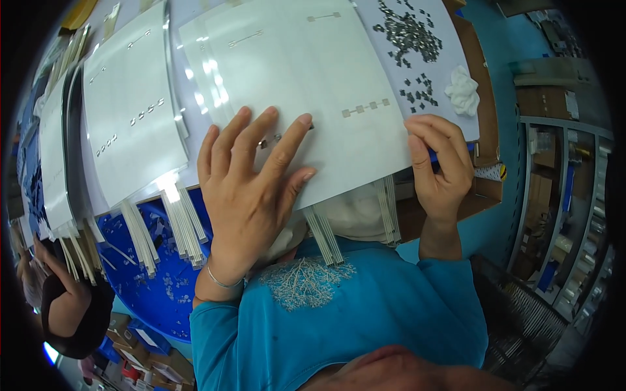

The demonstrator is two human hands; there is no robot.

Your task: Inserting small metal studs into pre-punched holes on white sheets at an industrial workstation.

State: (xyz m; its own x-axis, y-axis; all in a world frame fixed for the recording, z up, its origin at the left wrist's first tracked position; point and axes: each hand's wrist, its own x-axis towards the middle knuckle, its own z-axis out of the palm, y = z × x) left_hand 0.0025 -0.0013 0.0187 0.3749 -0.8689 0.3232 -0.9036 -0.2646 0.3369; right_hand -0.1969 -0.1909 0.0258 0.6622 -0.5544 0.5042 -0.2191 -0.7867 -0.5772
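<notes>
My left hand (246, 171) lies with fingers spread on a white sheet (365, 153) under a clear glossy layer. Its index fingertip touches down beside a small dark metal piece (311, 126), and more small pieces (263, 144) show between the fingers. At the sheet's right edge is my right hand (441, 159), fingers curled and the thumb drawn in close to the index finger. Whatever sits between those fingertips is too small to make out. A row of small squares (366, 108) marks the sheet between the hands. Bundles of flat pale strips (321, 236) hang from its near edge.
A pile of small dark metal pieces (411, 36) lies at the far right, near a crumpled white wad (462, 91). More sheets (124, 140) overlap to the left. Below them is a blue tub (153, 303) with scraps. Shelves (561, 189) stand right; another person (68, 306) sits left.
</notes>
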